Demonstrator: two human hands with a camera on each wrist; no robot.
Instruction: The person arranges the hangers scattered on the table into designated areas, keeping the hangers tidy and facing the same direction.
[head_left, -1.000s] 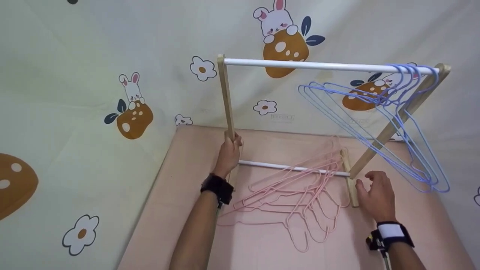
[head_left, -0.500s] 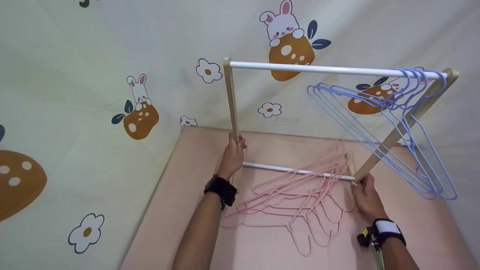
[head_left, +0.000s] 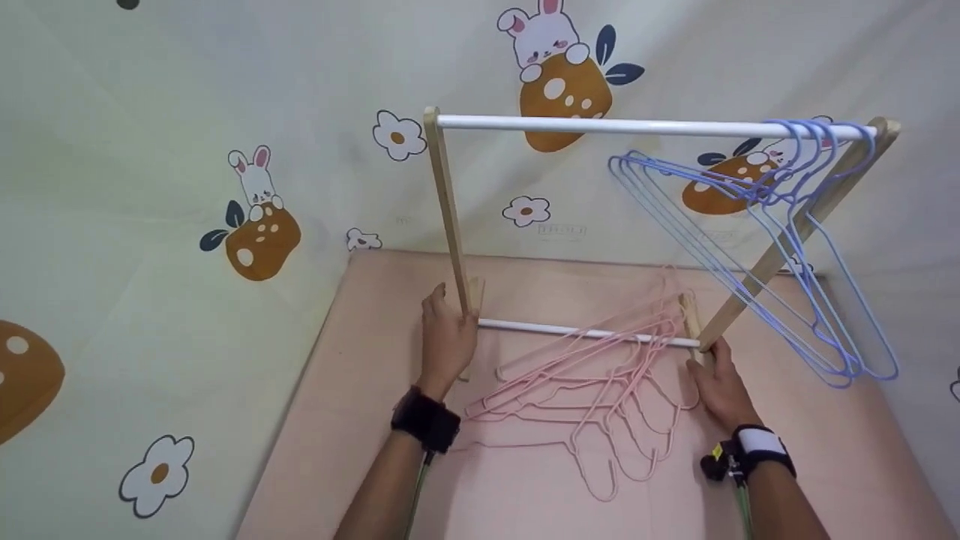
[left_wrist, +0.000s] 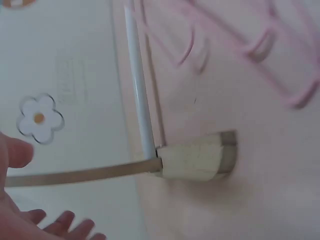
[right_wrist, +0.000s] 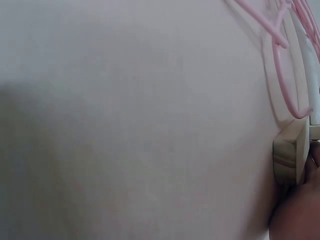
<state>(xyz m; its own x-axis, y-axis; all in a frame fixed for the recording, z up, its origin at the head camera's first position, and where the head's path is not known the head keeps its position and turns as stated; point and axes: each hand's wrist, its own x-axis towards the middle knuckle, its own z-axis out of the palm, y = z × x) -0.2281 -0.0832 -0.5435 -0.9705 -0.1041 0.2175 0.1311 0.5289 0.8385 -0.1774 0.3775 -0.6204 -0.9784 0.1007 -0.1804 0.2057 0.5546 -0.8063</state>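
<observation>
A small clothes rack with wooden posts and a white top rail (head_left: 600, 126) stands on the pink surface. Several blue hangers (head_left: 761, 193) hang at the rail's right end. Beside the base of the left post is my left hand (head_left: 448, 341); in the left wrist view its thumb and fingers lie spread on either side of the post, apart from it. The rack's left foot (left_wrist: 192, 162) shows there on the surface. My right hand (head_left: 724, 386) grips the right foot (right_wrist: 287, 155) near the lower rail (head_left: 525, 327), its fingers partly hidden behind the wood.
Several pink hangers (head_left: 645, 367) lie in an overlapping heap between the rack's feet, some across the lower rail. Pale walls printed with rabbits and flowers (head_left: 526, 211) rise behind and to the left of the pink surface (head_left: 315, 450).
My left hand has slid down the left post, let go and opened at its base. The right hand has come in to the right foot and taken hold of it.
</observation>
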